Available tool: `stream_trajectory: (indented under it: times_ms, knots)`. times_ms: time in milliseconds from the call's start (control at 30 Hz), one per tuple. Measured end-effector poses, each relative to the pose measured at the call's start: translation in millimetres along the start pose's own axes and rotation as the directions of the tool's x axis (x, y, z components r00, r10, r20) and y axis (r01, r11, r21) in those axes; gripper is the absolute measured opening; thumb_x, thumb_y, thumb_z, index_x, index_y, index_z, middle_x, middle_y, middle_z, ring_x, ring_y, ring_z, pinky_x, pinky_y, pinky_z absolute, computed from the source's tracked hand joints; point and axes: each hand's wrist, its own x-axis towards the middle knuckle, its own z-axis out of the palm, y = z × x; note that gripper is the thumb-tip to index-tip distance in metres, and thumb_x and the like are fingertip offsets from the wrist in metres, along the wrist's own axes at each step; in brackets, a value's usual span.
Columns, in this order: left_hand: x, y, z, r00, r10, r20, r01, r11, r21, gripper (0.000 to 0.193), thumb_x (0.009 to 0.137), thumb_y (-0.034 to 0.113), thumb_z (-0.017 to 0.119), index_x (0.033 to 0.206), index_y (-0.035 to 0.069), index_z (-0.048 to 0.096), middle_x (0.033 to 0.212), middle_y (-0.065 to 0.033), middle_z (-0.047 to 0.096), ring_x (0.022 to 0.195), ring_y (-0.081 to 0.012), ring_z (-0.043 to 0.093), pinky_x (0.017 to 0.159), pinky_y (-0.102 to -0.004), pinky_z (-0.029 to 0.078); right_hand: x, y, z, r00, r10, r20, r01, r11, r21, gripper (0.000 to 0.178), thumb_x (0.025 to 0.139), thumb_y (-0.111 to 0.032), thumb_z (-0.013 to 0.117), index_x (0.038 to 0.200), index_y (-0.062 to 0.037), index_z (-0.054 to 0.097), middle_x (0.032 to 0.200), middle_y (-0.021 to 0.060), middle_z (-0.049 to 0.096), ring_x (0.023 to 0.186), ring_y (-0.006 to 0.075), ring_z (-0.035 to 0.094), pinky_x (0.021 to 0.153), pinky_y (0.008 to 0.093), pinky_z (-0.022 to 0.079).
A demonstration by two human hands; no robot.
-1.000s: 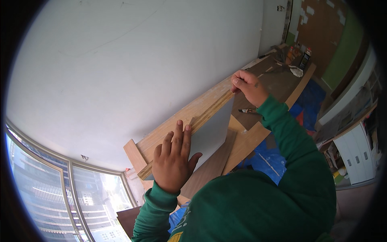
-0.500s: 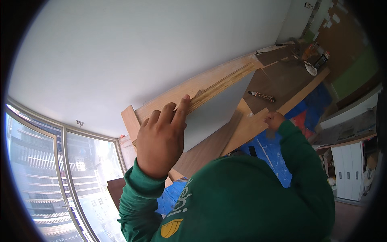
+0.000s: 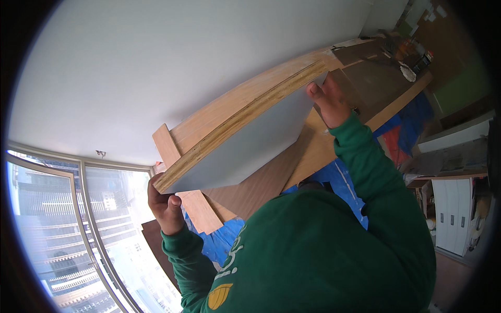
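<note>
A long plywood board (image 3: 245,141) with a grey laminated face and a layered edge is tilted up off the wooden workbench (image 3: 261,182). My left hand (image 3: 166,204) grips its near lower corner by the window. My right hand (image 3: 327,100) holds its far end near the dark part of the bench. Both arms wear green sleeves. The board's edge points toward the white wall (image 3: 172,57).
A narrow wooden strip (image 3: 188,182) lies across the bench under the board. Blue sheeting (image 3: 339,177) covers the floor below. Small cans and tools (image 3: 412,60) sit at the bench's far end. White cabinets (image 3: 459,214) stand at right, large windows (image 3: 62,224) at left.
The board has been lifted from lying flat against the bench to tilted on edge. My left hand dropped from on top to the near corner; my right hand came up to the far end.
</note>
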Motion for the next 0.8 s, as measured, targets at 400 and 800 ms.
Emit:
stream_trajectory:
  times_ms: [400, 800]
  knots:
    - [-57.3, -186.9, 81.8, 0.892, -0.106, -0.440, 0.134, 0.990, 0.032, 0.058, 0.099, 0.059, 0.069, 0.099, 0.002, 0.061, 0.095, -0.0015, 0.058, 0.088, -0.0112, 0.049, 0.081, -0.0308, 0.043, -49.7, 191.9, 6.0, 0.963, 0.263, 0.059, -0.261, 0.965, -0.041, 0.077, 0.096, -0.055, 0.074, 0.147, -0.0019, 0.049, 0.131, 0.0134, 0.065, 0.119, 0.0231, 0.062, 0.106, 0.0381, 0.048]
    - [42.9, -121.7, 121.7, 0.719, -0.448, -0.532, 0.212, 0.869, -0.446, 0.090, 0.098, 0.074, 0.057, 0.153, 0.004, 0.044, 0.152, -0.0120, 0.050, 0.136, -0.0274, 0.050, 0.118, -0.0447, 0.040, 29.6, 143.1, -30.2, 0.930, 0.202, 0.306, -0.184, 0.979, -0.087, 0.068, 0.081, -0.047, 0.090, 0.121, 0.0030, 0.069, 0.110, 0.0195, 0.076, 0.103, 0.0301, 0.072, 0.095, 0.0392, 0.055]
